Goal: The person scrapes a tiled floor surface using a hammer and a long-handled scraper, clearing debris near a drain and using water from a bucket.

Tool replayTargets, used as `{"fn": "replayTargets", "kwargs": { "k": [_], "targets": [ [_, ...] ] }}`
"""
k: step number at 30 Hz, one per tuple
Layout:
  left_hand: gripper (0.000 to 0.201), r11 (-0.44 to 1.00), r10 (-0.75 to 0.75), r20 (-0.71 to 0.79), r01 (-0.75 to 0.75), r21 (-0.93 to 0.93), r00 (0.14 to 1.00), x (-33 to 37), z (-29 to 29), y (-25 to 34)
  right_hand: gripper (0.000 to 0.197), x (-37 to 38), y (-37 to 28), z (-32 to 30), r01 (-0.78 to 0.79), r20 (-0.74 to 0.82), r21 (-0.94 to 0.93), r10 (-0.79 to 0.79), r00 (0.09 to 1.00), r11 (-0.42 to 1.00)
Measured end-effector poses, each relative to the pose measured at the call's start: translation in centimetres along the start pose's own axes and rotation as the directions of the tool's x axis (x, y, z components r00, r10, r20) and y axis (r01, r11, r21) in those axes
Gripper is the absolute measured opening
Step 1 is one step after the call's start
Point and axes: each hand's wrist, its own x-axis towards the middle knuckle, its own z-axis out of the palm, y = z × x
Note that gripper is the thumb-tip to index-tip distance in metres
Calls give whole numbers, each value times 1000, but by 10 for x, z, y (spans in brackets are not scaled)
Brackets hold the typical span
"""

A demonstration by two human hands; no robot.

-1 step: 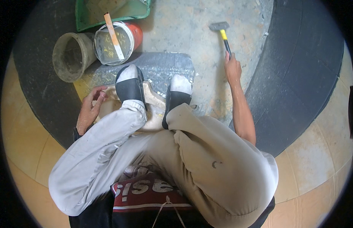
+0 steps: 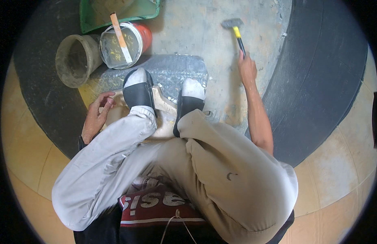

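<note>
My right hand (image 2: 247,69) is closed around the black and yellow handle of a hammer (image 2: 238,37). Its grey head is smeared by motion over the grey, stained floor. At the left, my left hand (image 2: 97,116) hangs beside my left foot with loosely bent fingers and a gap at the thumb, gripping nothing that I can see. Its fingertips are close to a cream-coloured, curved block (image 2: 166,106), partly hidden by my legs and feet; whether they touch it I cannot tell. My feet, in white socks and black slides, are at a dark, speckled slab (image 2: 172,67).
At the upper left stand a grey, crusted bucket (image 2: 74,77) and a red and white bucket (image 2: 144,38). A flat strip (image 2: 121,37), orange-brown with a white end, crosses the second one's top. Behind them is a green tub (image 2: 148,17). Dark matting (image 2: 314,89) curves along the right.
The hammer and my right hand have shifted slightly up and to the left. My left hand stays where it was.
</note>
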Motion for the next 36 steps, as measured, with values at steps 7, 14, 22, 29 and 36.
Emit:
{"fn": "replayTargets", "kwargs": {
  "k": [7,14,22,29,36],
  "targets": [
    [33,996,59,-38,-56,65,998,8,-9,7,54,14,-20,-6,82,-59,12,-81,995,997],
    [33,1000,15,-29,-16,-7,999,-1,-1,-3,54,-38,52,1,-87,63,-82,93,994,993],
    [31,994,87,-35,-84,75,996,9,-6,3,50,31,-36,-4,98,-107,-15,-99,989,995],
    [30,999,28,-53,-26,25,998,-5,1,-6,51,-42,67,-6,-82,30,-154,87,996,985],
    [30,998,55,-17,-54,36,998,9,-4,3,52,21,-27,-13,58,-56,-82,-63,996,995]
  ]
}}
